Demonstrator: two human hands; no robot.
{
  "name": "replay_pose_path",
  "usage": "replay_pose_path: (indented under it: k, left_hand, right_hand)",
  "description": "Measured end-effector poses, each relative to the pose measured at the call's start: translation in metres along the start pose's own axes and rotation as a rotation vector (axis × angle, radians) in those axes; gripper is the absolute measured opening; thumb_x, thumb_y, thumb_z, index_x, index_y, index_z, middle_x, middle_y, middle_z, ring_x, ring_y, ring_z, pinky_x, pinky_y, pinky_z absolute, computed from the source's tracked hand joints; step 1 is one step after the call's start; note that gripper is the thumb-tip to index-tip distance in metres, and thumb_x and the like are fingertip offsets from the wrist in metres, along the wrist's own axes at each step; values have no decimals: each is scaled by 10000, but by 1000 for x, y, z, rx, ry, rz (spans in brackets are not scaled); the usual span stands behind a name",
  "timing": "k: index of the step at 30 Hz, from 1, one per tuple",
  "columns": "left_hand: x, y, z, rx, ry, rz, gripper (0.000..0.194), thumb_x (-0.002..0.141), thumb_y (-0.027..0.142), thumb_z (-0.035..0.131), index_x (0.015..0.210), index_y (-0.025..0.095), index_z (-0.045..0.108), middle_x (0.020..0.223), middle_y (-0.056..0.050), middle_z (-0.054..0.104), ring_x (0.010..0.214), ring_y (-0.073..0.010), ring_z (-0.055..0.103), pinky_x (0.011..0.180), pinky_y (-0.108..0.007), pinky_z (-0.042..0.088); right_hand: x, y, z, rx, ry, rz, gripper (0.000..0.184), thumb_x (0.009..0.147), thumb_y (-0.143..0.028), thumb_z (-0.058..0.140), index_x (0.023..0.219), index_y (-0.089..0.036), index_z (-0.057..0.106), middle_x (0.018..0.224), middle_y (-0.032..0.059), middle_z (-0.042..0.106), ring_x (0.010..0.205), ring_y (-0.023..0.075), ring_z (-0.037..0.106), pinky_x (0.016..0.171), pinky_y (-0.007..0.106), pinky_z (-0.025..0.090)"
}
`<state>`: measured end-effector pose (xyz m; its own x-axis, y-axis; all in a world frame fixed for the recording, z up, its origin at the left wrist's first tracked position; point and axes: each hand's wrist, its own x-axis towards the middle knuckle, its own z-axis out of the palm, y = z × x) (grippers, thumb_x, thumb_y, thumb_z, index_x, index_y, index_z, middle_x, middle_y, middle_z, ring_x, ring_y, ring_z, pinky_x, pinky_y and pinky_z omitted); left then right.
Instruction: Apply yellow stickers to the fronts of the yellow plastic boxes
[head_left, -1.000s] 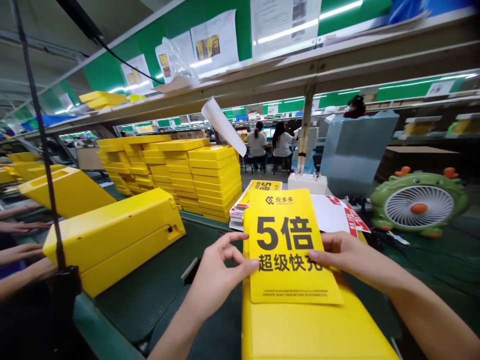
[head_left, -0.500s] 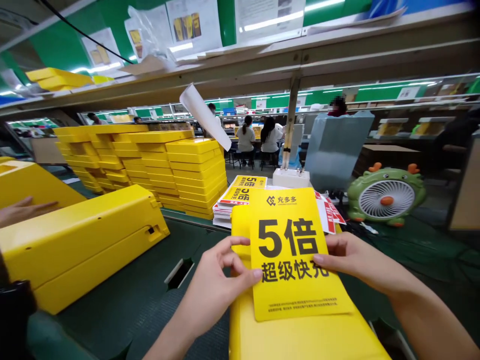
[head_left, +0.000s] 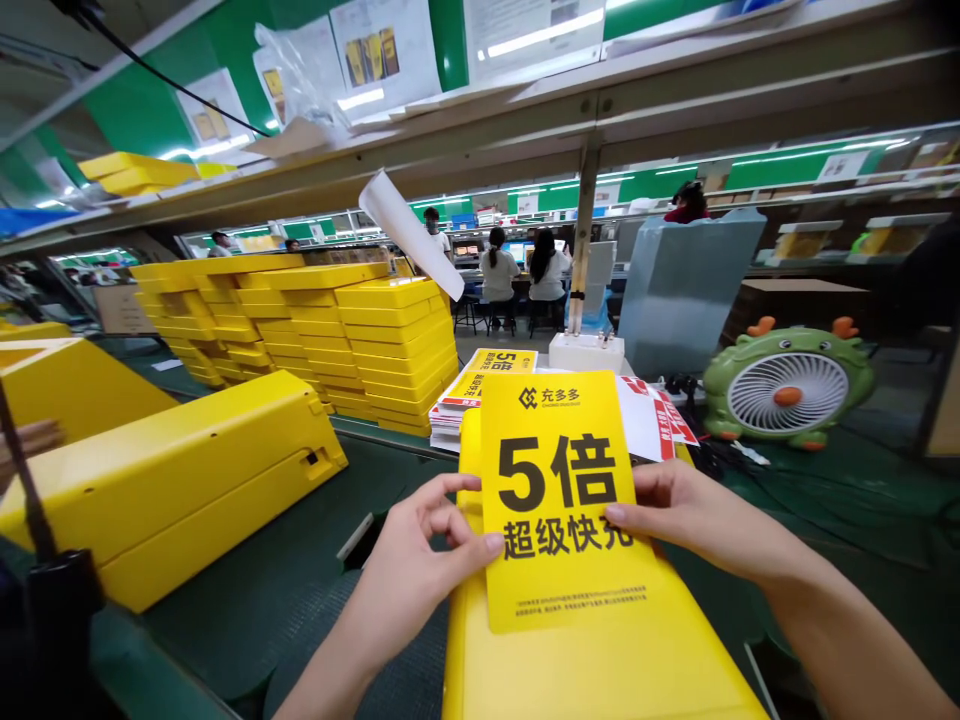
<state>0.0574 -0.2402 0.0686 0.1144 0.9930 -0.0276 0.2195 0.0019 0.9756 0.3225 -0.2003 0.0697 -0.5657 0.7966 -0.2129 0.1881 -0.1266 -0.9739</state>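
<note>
A yellow sticker sheet (head_left: 566, 575) with large black characters and a "5" is held up over a long yellow plastic casing (head_left: 600, 670). My left hand (head_left: 427, 550) pinches the sheet's left edge between thumb and fingers. On the opposite edge, my right hand (head_left: 667, 505) grips it with the thumb in front. The sheet's lower part lies close over the casing's top; whether it touches, I cannot tell. Behind it sits a pile of printed sheets (head_left: 499, 362), some yellow, some white and red, partly covered by the held sheet.
Left of me lies another yellow casing (head_left: 180, 480), with a co-worker's hand (head_left: 34, 440) beyond it. Stacked yellow panels (head_left: 397, 345) stand at the back. A green fan (head_left: 787, 390) sits at right, near a white box (head_left: 586, 352). A shelf beam (head_left: 487, 130) crosses overhead.
The sheet has shifted slightly left against the casing and sits straighter, with both hands still gripping it. The camera view has turned a little, and the co-worker's hand has drawn further left.
</note>
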Motion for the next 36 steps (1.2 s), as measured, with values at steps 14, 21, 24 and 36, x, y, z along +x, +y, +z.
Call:
replay_pose_path:
  k: [14,21,24,36]
  left_hand:
    - [1,3,-1,38,4,-19,458,667,430,708,996,180,510,665,19,539,855,-209,577,739,-306,412]
    - [4,1,-2,73,4,9,463,684,419,696,1037,190,503,588,48,499,779,-184,551,738,-301,391]
    - [4,1,-2,64,1,10,435,685,414,695,1008,186,513,581,55,487,742,-170,536,749,-302,383]
    - [4,-2,-4,49,-24,2,473,682,406,699,1050,178,508,614,42,506,779,-187,554,753,-315,410]
  right_hand:
    - [2,2,2,58,13,-2,391,730,-427,659,1071,-236,660,1038,72,696,929,245,664,795,348,558]
    - [3,2,4,43,25,-35,384,733,-417,656,1067,-229,661,1041,67,696,918,226,668,794,330,559]
    - [3,2,5,59,17,-47,367,740,-408,654,1067,-243,661,1039,57,697,929,217,665,800,312,555]
    - [1,6,8,67,6,-106,376,756,-399,639,1101,-248,639,1085,56,677,918,208,660,833,354,543]
